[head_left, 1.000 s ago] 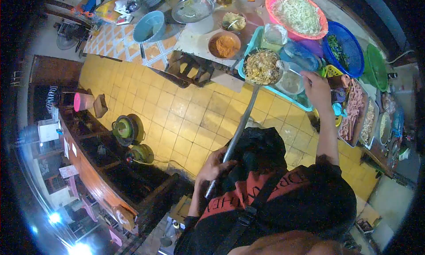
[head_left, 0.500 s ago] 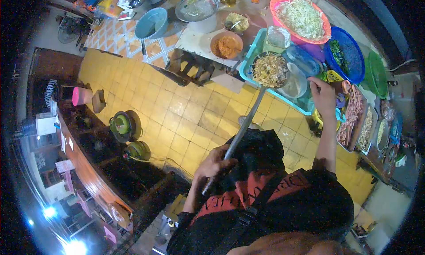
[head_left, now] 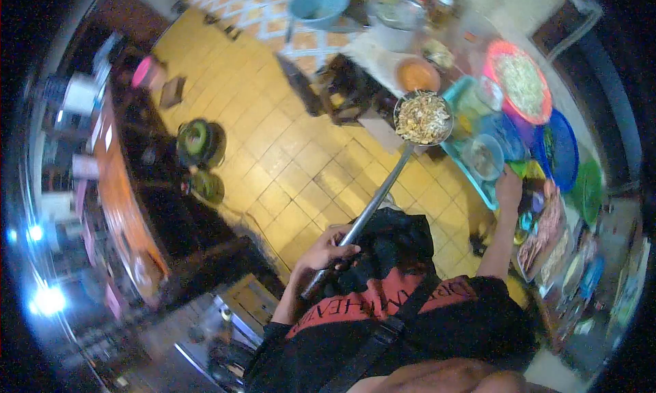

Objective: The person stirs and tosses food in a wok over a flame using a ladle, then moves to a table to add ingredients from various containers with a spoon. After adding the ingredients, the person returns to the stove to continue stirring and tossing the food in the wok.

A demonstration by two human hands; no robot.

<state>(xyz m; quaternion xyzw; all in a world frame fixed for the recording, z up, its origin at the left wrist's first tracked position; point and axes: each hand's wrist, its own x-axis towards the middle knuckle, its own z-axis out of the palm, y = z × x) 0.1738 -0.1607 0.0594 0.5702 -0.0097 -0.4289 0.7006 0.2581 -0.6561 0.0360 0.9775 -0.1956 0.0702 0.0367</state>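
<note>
My left hand (head_left: 329, 251) is wrapped round the long metal handle of a ladle (head_left: 384, 191). The round head of the ladle holds chopped, pale and brownish food (head_left: 422, 118) and hangs just left of a turquoise tray (head_left: 469, 178). My right hand (head_left: 509, 187) is at the tray's right edge, beside a clear round container (head_left: 482, 157); its fingers look pressed together, and what they hold, if anything, is too blurred to make out.
An orange bowl (head_left: 417, 74), a pink basket of shredded vegetable (head_left: 517, 82) and a blue basket (head_left: 557, 147) stand behind. Meat strips (head_left: 544, 229) lie at the right. Green gas cylinders (head_left: 196, 142) stand on the yellow floor, near a wooden counter (head_left: 121, 188).
The view has turned, so the table has shifted right. The ladle head has moved off the tray to its left side. My right hand remains by the clear container.
</note>
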